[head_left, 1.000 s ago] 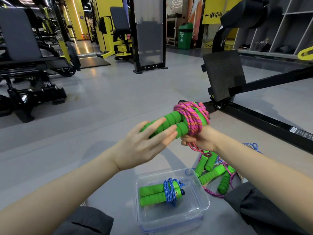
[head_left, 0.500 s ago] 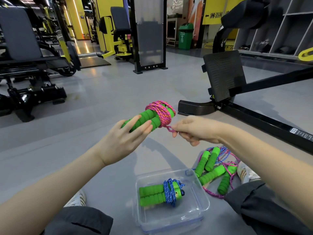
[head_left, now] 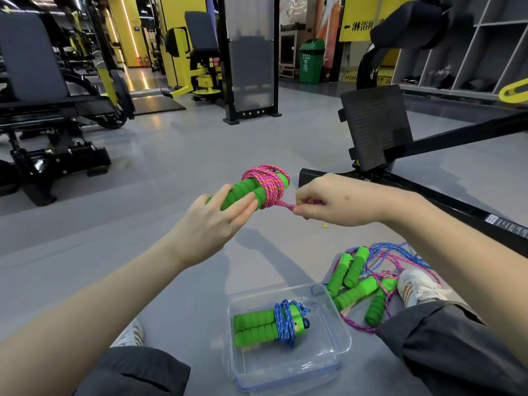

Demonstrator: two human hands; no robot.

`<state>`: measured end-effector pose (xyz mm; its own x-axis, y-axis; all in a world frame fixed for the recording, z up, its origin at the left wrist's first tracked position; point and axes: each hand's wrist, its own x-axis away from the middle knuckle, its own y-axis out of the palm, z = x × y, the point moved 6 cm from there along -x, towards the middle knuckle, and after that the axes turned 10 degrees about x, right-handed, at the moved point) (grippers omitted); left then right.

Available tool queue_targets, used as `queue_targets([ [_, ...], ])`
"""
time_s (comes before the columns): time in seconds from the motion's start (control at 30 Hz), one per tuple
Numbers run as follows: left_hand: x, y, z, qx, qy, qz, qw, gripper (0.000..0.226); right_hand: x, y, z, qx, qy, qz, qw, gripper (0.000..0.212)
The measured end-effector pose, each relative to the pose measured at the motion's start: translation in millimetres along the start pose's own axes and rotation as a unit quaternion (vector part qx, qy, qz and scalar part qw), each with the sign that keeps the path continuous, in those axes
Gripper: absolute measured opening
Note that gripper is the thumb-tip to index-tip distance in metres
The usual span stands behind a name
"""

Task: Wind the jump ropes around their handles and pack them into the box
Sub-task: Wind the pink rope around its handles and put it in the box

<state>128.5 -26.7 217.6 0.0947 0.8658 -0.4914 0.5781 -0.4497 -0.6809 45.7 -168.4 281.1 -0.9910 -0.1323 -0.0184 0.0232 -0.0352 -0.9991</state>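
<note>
My left hand (head_left: 211,224) grips the two green foam handles of a pink jump rope (head_left: 264,182), held up over the floor. The pink cord is wound tightly around the handles' far end. My right hand (head_left: 334,200) pinches the loose end of that cord just right of the bundle, pulling it taut. Below, a clear plastic box (head_left: 340,355) on the floor holds one wound blue jump rope (head_left: 265,324) with green handles. To the right of the box lie unwound jump ropes (head_left: 357,278), pink and blue cords tangled around several green handles.
I sit on a grey gym floor with my legs on both sides of the box, a white shoe (head_left: 417,285) beside the loose ropes. A black machine frame (head_left: 400,192) runs across the right. Weight machines (head_left: 51,132) stand at the left and behind.
The bundle has moved left and down away from my right wrist. My left hand has closed around the handles, and my right hand has let go of the bundle and now pinches the cord's end.
</note>
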Motion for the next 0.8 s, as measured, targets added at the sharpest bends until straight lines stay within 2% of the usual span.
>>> queue_targets([
  [0.2, -4.6, -4.4, 27.1, 0.017, 0.065, 0.003, 0.998, 0.040, 4.8, -12.5, 7.2, -0.051, -0.014, 0.056, 0.997, 0.025],
  [0.3, -6.6, -13.9, 49.1, 0.040, 0.116, 0.022, 0.992, 0.037, 4.2, -10.3, 10.1, -0.132, -0.014, 0.069, 0.989, 0.023],
  [0.43, -12.6, -31.6, 77.9, 0.105, 0.161, 0.056, 0.980, 0.032, 3.8, 2.3, 18.7, -0.306, -0.014, 0.021, 0.952, 0.015],
  [0.57, -16.2, -45.4, 83.3, 0.128, 0.170, 0.084, 0.974, 0.032, 5.9, 10.3, 28.4, -0.389, -0.020, 0.011, 0.921, 0.005],
  [0.7, -23.7, -61.0, 89.7, 0.145, 0.176, 0.110, 0.967, 0.032, 6.2, 21.4, 36.0, -0.466, -0.017, -0.017, 0.885, 0.009],
  [0.8, -26.9, -68.5, 90.3, 0.143, 0.180, 0.122, 0.966, 0.031, 6.0, 31.8, 39.7, -0.529, -0.022, -0.073, 0.845, 0.009],
])
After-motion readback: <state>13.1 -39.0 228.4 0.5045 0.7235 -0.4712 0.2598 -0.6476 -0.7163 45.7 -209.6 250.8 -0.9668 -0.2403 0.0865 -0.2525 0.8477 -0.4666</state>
